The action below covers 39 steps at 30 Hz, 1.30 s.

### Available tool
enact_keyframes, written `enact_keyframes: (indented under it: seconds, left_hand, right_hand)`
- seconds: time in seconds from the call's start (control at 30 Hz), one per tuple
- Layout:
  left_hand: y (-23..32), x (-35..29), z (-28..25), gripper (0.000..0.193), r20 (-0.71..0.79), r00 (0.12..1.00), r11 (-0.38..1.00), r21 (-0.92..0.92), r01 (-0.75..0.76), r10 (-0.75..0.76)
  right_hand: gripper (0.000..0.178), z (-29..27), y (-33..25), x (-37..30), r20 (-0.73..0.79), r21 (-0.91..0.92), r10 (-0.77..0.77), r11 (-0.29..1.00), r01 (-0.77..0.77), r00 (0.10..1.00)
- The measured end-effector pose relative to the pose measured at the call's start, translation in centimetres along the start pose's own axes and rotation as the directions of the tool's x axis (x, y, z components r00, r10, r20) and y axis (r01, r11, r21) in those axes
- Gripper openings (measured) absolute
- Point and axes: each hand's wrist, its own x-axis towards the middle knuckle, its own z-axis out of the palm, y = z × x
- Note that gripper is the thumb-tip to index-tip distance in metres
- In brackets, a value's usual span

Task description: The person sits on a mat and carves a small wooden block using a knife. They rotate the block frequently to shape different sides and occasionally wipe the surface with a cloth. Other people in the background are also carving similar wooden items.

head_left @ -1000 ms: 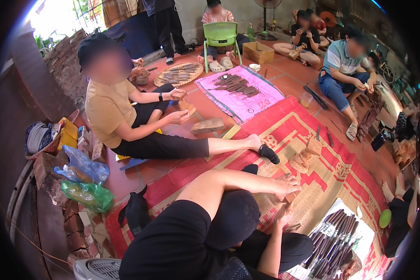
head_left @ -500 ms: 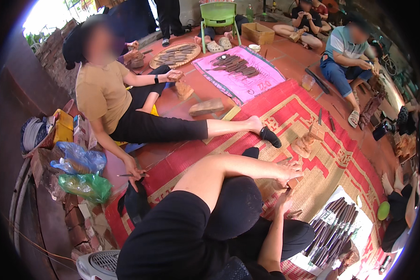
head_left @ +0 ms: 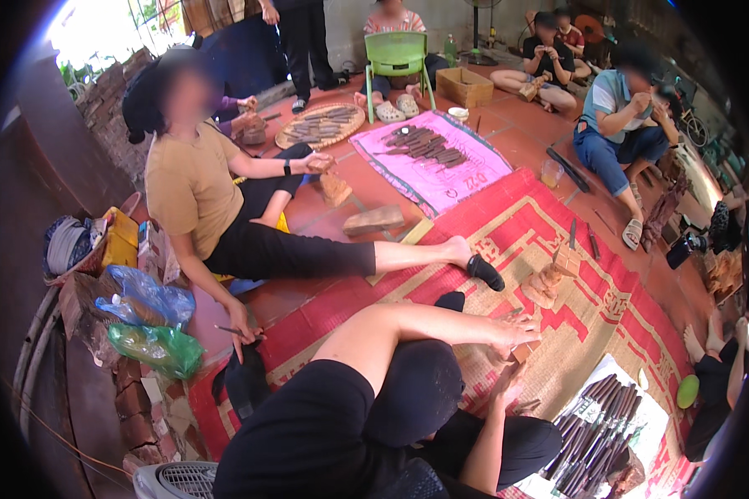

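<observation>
I sit on a red patterned mat (head_left: 558, 216) with one knee raised. My left hand (head_left: 516, 331) reaches over that knee and lies with fingers spread on a small wooden block (head_left: 523, 351) on the mat. My right hand (head_left: 506, 384) comes up from below and is close against the same block. Whether it grips anything is hidden. A row of dark-handled carving tools (head_left: 595, 432) lies on a white sheet just right of my hands.
A person in a tan shirt (head_left: 191, 187) sits at left, leg stretched across the mat, foot (head_left: 483, 270) near my hands. A carved wooden piece (head_left: 549, 283), a pink cloth with tools (head_left: 429, 154), a round tray (head_left: 320, 125), plastic bags (head_left: 154, 333) and other seated people surround me.
The view has shifted slightly. The person in the tan shirt put one hand down on the floor and keeps the other on a wooden piece. My hands stay at the block.
</observation>
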Motion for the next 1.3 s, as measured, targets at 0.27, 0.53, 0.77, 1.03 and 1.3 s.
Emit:
enact_keyframes:
  seconds: [0.27, 0.53, 0.77, 1.03, 1.3]
  left_hand:
    - [0.7, 0.3, -0.2, 0.091, 0.070, 0.996, 0.998, 0.032, 0.049, -0.052]
    - [0.0, 0.8, 0.5, 0.092, 0.057, 0.996, 0.998, 0.021, 0.061, -0.062]
    - [-1.1, 0.8, 0.9, 0.096, 0.070, 0.997, 0.999, 0.032, 0.034, -0.036]
    - [-3.9, 4.6, 5.8, 0.103, 0.142, 0.965, 0.972, -0.038, 0.230, -0.222]
    - [-2.9, 4.3, 2.8, 0.095, 0.107, 0.959, 0.958, -0.088, 0.272, -0.262]
  right_hand:
    - [0.038, -0.3, 0.6, 0.2, 0.058, -0.029, -0.014, 0.999, 0.016, 0.998]
    - [0.037, -0.3, 1.1, 0.9, 0.105, -0.037, -0.070, 0.997, 0.074, 0.992]
    - [0.042, -0.7, 0.2, 0.0, 0.035, 0.059, -0.050, 0.997, 0.048, 0.998]
    - [0.051, -0.3, 1.8, -0.4, 0.087, 0.266, -0.186, 0.951, 0.157, 0.979]
    - [0.051, 0.9, 4.6, 0.3, 0.038, 0.347, -0.182, 0.924, 0.158, 0.983]
